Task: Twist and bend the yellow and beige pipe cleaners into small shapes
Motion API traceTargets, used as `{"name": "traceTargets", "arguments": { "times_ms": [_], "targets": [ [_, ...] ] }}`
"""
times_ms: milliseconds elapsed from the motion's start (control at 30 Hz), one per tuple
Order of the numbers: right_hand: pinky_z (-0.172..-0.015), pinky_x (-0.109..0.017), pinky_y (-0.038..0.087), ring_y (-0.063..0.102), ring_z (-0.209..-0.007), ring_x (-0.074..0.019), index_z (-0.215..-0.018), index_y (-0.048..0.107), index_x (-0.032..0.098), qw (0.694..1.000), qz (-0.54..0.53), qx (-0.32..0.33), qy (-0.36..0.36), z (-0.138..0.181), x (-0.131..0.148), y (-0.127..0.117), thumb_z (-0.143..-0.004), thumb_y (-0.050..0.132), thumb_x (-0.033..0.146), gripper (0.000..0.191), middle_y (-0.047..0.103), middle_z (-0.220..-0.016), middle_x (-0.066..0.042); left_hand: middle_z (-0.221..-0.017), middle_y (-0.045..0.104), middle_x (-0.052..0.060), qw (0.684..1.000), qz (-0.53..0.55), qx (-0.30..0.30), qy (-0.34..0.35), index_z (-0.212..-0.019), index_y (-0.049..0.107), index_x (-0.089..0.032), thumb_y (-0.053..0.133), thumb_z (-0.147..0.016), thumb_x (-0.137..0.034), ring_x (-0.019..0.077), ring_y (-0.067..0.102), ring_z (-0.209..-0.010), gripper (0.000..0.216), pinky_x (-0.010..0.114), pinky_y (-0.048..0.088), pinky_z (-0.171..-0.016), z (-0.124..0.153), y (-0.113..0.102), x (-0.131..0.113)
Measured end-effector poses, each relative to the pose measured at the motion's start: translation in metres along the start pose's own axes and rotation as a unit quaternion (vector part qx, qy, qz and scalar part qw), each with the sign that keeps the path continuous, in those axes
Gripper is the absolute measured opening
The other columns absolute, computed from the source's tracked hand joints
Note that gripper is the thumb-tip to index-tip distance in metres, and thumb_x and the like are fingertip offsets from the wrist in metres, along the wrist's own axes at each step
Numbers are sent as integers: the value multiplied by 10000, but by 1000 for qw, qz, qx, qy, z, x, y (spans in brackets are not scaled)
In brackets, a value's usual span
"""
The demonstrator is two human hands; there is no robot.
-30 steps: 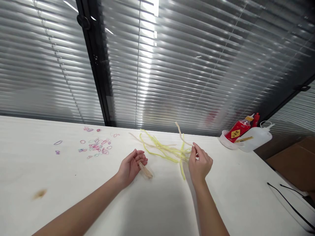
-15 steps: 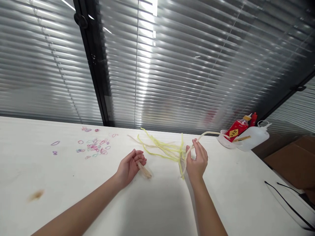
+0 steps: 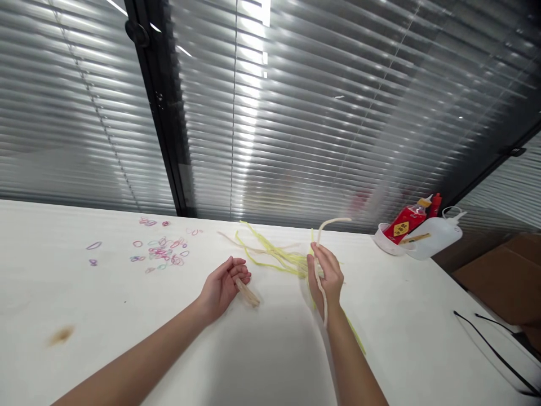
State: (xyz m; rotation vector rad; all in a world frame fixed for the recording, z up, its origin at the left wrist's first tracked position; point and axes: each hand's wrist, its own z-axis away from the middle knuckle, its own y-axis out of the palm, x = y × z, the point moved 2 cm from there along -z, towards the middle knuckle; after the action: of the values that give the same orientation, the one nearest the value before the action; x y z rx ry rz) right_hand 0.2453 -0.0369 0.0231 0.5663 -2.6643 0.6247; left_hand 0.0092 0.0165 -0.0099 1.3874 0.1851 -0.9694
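Note:
My left hand [image 3: 223, 286] rests on the white table [image 3: 105, 316], fingers curled round a short bundle of beige fuzzy stems [image 3: 247, 293] that lies on the surface. My right hand [image 3: 325, 277] is closed on a cream fuzzy stem [image 3: 320, 265]; one end of it arcs up and to the right, the other hangs down across my wrist. A loose pile of yellow-green and beige fuzzy stems [image 3: 274, 254] lies just beyond and between both hands.
Several small coloured rubber bands [image 3: 163, 252] are scattered at the far left. A white bowl [image 3: 386, 239] with a red bottle [image 3: 408, 220] and a clear squeeze bottle [image 3: 437, 234] sits at the far right. Black cable ties [image 3: 490, 344] lie near the right edge. Window blinds stand behind.
My right hand lifted one cream stem out of the pile and drew it toward me, shifting slightly left. The stem's free end swung up. My left hand stayed put.

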Motion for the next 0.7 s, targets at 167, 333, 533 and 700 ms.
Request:
{"name": "traceTargets", "arguments": {
  "times_ms": [167,333,533,700],
  "targets": [
    [-784,-311,522,611,-921,-189,-1094,665,209,981,-123,142,-50,13,32,16,-843,547,160,282,650,-981,-93,-740,627,57,999,-36,8,19,-853,661,-130,618,-798,-274,152,593,-744,160,286,481,-754,0,2,1],
    [-752,-313,520,609,-852,-178,-1029,685,217,936,-200,281,-67,32,67,30,-844,534,158,246,667,-926,-68,-724,629,45,995,-92,31,22,-905,669,-126,660,-779,-280,126,577,-704,199,243,453,-712,4,8,3],
    [-741,-316,520,617,-827,-176,-1023,673,224,902,-293,317,-23,44,73,39,-840,531,189,234,678,-914,-71,-672,607,28,994,-106,15,16,-852,672,-124,679,-763,-294,108,557,-621,192,222,437,-621,2,5,6],
    [-660,-289,509,612,-720,-156,-934,678,204,869,-353,268,218,44,60,39,-800,620,267,159,681,-831,-51,-667,618,30,995,-92,-21,25,-809,692,-102,712,-724,-267,94,554,-594,186,211,438,-637,-1,3,7]
  ]
}}
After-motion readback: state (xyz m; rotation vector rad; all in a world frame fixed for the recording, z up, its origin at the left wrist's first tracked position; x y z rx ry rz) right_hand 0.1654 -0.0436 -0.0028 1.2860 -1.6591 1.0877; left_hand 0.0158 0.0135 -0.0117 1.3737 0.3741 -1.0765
